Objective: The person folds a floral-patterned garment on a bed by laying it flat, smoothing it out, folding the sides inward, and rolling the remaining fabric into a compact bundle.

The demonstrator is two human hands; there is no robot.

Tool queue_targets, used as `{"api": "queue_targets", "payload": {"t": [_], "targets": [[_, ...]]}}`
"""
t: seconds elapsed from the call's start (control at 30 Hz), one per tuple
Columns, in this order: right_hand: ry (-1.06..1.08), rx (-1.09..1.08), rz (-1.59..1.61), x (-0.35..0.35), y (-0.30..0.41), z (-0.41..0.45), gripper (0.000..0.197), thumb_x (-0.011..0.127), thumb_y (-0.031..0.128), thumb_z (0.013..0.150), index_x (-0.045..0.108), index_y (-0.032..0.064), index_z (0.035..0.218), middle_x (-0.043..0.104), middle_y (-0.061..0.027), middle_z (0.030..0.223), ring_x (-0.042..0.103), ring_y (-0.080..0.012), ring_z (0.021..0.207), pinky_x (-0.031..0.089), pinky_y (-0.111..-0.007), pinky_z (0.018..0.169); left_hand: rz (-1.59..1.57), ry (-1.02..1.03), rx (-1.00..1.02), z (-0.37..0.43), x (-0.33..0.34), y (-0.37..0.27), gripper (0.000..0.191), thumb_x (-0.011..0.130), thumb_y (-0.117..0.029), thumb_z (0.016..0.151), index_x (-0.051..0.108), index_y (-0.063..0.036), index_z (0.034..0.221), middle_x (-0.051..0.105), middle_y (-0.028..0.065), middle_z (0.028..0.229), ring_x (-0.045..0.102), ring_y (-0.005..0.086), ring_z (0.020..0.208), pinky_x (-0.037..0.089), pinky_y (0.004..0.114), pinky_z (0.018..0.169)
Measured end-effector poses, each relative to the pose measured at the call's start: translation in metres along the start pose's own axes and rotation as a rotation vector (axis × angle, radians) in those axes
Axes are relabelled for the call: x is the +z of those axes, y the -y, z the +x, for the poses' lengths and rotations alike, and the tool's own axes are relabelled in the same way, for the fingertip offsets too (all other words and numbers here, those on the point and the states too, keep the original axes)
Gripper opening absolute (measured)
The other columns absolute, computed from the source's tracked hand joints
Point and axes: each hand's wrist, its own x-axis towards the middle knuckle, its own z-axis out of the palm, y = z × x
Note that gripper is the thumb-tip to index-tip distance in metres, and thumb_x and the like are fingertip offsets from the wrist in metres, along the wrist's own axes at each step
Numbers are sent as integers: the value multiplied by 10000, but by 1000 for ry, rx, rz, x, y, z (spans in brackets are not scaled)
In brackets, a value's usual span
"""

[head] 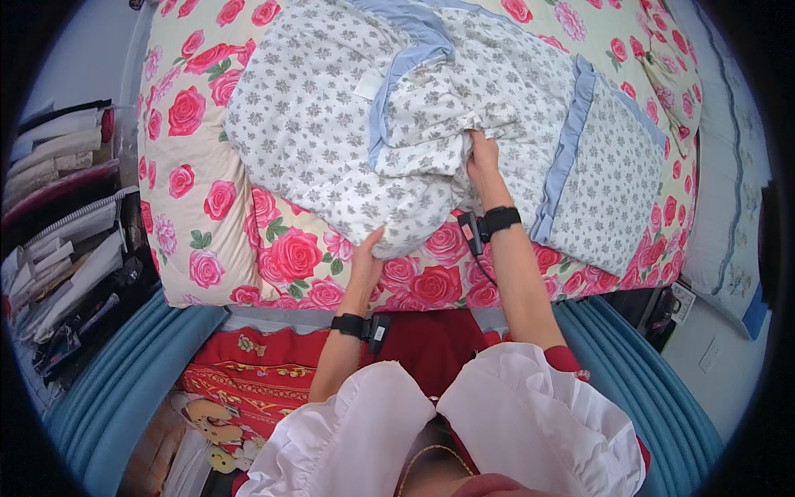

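Observation:
A white quilt cover with small grey flowers and blue ruffled trim [298,118] lies rumpled across a rose-patterned bedspread [292,255]. At its near edge, my left hand [367,264] holds the fabric, thumb on top and the fingers hidden beneath. My right hand [483,155] grips a bunched fold near the middle of the cover. A white tag [367,86] shows beside the blue trim. Black straps with small devices are on both wrists.
Stacked folded fabrics [62,149] stand at the left of the bed. Teal curtains [130,379] hang at both near corners. A red patterned cloth [254,373] and plush toys [214,422] are below left. A pale embroidered cloth [714,186] lies along the right.

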Motion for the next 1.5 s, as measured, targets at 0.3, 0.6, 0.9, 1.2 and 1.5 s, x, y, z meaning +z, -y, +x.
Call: {"api": "queue_targets", "payload": {"t": [0.3, 0.6, 0.9, 1.2, 1.5], "targets": [[703, -288, -314, 195, 185, 18, 271, 479, 122, 818, 452, -38, 1035, 542, -97, 934, 567, -192, 794, 478, -308, 705, -133, 399, 355, -48, 117, -167, 385, 377, -204, 857, 373, 38, 1157, 481, 182, 1115, 499, 291, 1001, 410, 391, 867], [518, -159, -235, 88, 239, 96, 293, 460, 208, 838, 470, -46, 984, 542, -91, 924, 546, -179, 781, 464, -299, 668, 229, 80, 262, 20, 154, -17, 447, 557, -115, 762, 378, 10, 1152, 488, 115, 1075, 500, 215, 949, 442, 352, 783], [-20, -498, -981, -36, 98, 35, 355, 526, 310, 781, 519, -30, 882, 557, -129, 752, 539, -250, 702, 427, -346, 672, 621, -41, -32, 59, 104, 2, 221, 558, -153, 778, 525, 38, 884, 571, 86, 739, 499, 107, 532, 404, 206, 487], [337, -736, -1412, -7, 22, -60, 551, 671, 195, 631, 421, 1, 1082, 447, -146, 974, 443, -286, 881, 367, -356, 751, 1843, -739, 877, 162, 128, -181, 632, 640, -339, 691, 396, 61, 1115, 488, 232, 1045, 388, 374, 1061, 308, 421, 883], [100, -297, -933, -43, 33, -59, 146, 501, 152, 797, 482, 36, 883, 535, -192, 738, 515, -375, 687, 413, -394, 604, 861, 651, 443, 149, 320, -169, 249, 498, -187, 843, 503, 17, 986, 537, 73, 917, 491, 95, 776, 409, 230, 670]]}}
